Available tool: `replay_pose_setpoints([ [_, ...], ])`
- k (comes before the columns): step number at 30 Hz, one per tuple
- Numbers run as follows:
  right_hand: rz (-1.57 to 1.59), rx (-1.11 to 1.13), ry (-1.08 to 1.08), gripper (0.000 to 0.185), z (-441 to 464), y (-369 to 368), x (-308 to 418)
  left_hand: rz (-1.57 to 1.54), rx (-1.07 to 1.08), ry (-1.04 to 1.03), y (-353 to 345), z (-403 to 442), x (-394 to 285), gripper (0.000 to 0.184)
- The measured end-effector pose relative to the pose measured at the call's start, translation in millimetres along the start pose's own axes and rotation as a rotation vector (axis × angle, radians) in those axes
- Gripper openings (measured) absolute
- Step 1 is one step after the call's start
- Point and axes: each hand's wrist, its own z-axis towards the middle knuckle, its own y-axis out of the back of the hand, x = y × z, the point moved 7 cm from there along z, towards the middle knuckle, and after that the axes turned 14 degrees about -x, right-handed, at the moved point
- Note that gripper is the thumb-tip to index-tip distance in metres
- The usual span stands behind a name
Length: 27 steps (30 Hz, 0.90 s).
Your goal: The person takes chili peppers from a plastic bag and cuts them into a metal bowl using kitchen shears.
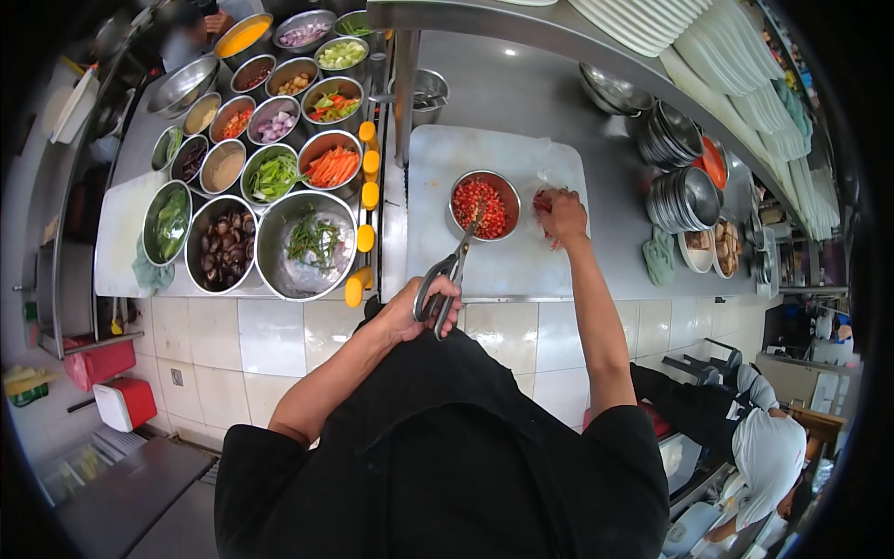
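Observation:
My left hand [421,310] is wrapped round the handles of dark-handled scissors [454,268]. The scissors' tips reach into a round steel bowl [456,222] of cut red chillies [481,207]. To the right of the bowl, my right hand [564,218] has its fingers bent down and closed on red chillies [542,199] lying on a clear plastic bag [549,177]. Its fingertips are partly hidden by the back of the hand. Bowl and bag both rest on a white cutting board [433,270].
On the left stand several steel pots, among them carrot strips [332,167], mushrooms [226,250] and green herbs [314,239]. Stacked steel bowls [683,200] and a green cloth [658,256] are on the right. A shelf [559,30] with plates overhangs the counter. Another person [765,456] bends at lower right.

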Motion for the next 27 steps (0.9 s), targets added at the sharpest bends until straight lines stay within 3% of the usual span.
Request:
replay_pose_setpoints([
  [7, 0.174, -0.061, -0.019, 0.023, -8.4, 20.3, 1.3, -0.011, -0.011, 0.008, -1.8, -0.5, -1.3, 0.028],
  [13, 0.474, -0.054, -0.265, 0.018, -18.1, 30.3, -9.3, -0.028, -0.034, 0.003, -1.4, 3.6, -1.7, 0.034],
  [16, 0.608, 0.021, -0.4, 0.023, -25.8, 40.1, -6.9, -0.024, -0.037, 0.023, -1.0, 5.3, -1.1, 0.033],
  [19, 0.929, -0.093, -0.329, 0.023, -23.5, 11.4, -32.6, -0.033, -0.025, 0.023, -0.5, 7.1, -0.4, 0.033],
  [27, 1.383, -0.353, -0.666, 0.018, -38.7, 46.9, -38.6, -0.022, -0.032, 0.028, -2.0, 6.2, -1.0, 0.023],
])
